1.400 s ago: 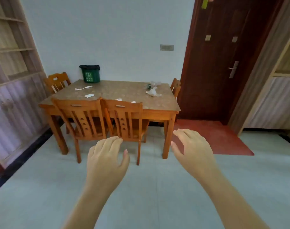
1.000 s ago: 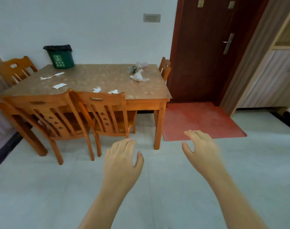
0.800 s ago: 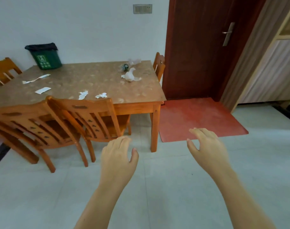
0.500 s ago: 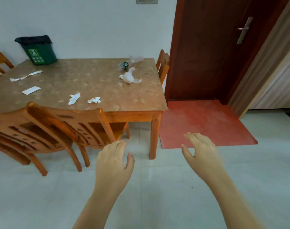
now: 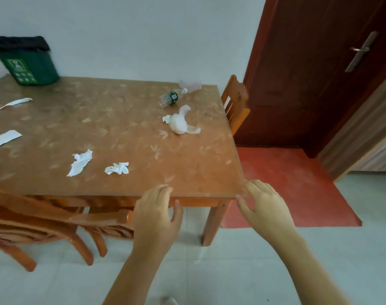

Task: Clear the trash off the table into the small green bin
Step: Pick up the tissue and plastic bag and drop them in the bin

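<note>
The small green bin, lined with a black bag, stands at the far left corner of the wooden table. Scattered on the tabletop are two crumpled tissues, a white plastic bag, an empty clear bottle, a clear wrapper and two paper strips. My left hand hovers open at the table's near edge. My right hand is open at the near right corner. Both hold nothing.
Two wooden chairs are pushed in along the near side at left, and another chair sits at the right end. A red mat lies before a dark door. Light tiled floor is below me.
The view has come much closer to the table. Both hands have risen from over the floor to the table's near right edge, still open.
</note>
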Tool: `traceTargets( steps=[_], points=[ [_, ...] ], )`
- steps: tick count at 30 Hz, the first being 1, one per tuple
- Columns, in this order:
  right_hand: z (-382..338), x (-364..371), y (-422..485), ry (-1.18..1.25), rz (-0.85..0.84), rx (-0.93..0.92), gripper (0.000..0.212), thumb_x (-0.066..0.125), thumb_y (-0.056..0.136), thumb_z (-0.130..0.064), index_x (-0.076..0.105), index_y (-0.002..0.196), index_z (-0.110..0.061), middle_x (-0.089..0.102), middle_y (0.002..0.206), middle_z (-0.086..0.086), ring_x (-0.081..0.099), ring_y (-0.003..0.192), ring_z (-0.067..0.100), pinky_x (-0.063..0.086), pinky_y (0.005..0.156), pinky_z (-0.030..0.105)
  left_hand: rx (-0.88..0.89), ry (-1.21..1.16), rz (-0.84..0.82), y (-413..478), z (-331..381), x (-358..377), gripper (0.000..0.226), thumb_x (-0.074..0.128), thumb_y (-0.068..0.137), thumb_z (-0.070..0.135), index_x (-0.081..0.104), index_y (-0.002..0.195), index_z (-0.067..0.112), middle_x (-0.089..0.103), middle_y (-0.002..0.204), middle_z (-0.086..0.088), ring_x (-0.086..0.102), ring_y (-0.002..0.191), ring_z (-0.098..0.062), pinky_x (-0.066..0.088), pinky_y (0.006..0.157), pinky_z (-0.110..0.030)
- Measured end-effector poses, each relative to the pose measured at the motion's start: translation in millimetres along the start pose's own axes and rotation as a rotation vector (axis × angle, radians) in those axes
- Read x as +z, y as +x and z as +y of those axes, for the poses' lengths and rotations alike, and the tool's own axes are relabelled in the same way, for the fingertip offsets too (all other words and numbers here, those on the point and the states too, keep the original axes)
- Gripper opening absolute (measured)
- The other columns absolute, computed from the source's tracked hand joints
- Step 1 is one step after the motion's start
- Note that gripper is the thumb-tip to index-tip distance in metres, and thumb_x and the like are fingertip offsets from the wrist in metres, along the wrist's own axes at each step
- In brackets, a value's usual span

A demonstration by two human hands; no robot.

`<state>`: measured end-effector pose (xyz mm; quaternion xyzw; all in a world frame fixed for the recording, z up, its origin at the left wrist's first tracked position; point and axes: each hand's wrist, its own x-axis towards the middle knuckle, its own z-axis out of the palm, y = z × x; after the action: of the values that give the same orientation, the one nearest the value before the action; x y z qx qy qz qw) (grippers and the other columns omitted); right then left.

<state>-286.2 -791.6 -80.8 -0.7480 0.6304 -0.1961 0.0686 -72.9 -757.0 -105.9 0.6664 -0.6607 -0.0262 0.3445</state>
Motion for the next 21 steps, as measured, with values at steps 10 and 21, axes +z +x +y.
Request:
traceTargets(
  steps=[10,21],
  points=[
    [-18.9,73.5,145.7,0.071,-0.1,-0.076,0.03,0.056,0.083,-0.025,0.056,0.112,-0.017,0.062,0.108,0.004,0.055,0.098,0.026,0.045,0.076,0.036,-0.128,0.063,-0.006,97.4,-66.3,51.1,0.025,0.06,0.075,0.011,0.064,0.094,-0.004,0.068,0.095,-0.021,0.063,0.089,-0.038,0.05,0.077,-0.047],
    [-9.1,153.5,335.2,0.206,-0.205,-0.125,0.033,0.057,0.083,-0.025,0.054,0.115,-0.019,0.059,0.116,0.006,0.054,0.104,0.028,0.046,0.075,0.037,-0.113,0.159,0.0,246.0,-93.0,103.5,0.02,0.06,0.075,0.008,0.063,0.094,0.002,0.067,0.098,-0.013,0.063,0.09,-0.032,0.051,0.078,-0.042]
  ],
)
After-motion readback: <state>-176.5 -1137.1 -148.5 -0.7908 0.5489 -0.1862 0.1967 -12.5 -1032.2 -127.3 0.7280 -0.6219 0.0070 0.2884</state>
